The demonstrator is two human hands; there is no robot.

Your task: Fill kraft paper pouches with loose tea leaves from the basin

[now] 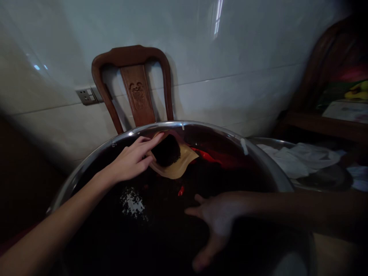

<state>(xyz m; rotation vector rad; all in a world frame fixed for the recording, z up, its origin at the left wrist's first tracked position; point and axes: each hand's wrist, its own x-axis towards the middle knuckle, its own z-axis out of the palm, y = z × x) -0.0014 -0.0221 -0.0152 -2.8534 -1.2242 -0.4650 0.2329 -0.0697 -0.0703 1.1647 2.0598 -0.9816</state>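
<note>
A wide metal basin [267,161] holds a dark mass of fine-looking material [161,207]. Near its far wall a tan paper-like bag [174,172] gapes open, showing dark loose contents inside. My left hand [133,159] grips the bag's left edge, index finger stretched along the rim and thumb lower down. To the right and closer to me, my right hand [220,214] hovers over or rests on the dark material, fingers and thumb spread, holding nothing visible; which of the two I cannot tell. Red shiny material [205,155] shows behind the bag.
A carved wooden chair [138,92] stands behind the basin against a tiled wall [218,92] with a socket plate [86,96]. At right, a second basin or tray [319,188] holds white crumpled plastic or cloth [301,157]. Another dark wooden chair [304,88] is beyond it.
</note>
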